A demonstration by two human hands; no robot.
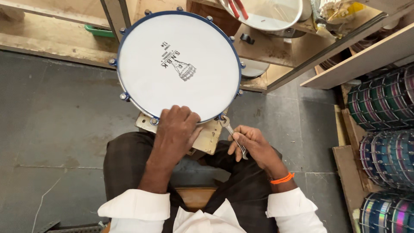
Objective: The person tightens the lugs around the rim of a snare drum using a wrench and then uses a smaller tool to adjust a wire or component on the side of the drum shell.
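One round drum (179,64), smooth white skin in a blue metal rim, lay under the left hand (177,129), fingers spread flat. The right hand (254,144) gripped one steel wrench (233,136), its fingers closed around it.

Drum (179,64): round, white head with a small dark printed emblem, blue metal hoop set with silver tuning bolts around the rim; lies face-up, its near edge under the fingers of the left hand (177,129). Spanner (232,136): slim, silver, open-ended; gripped in the right hand (254,144), its head raised to a rim bolt just right of the left hand.
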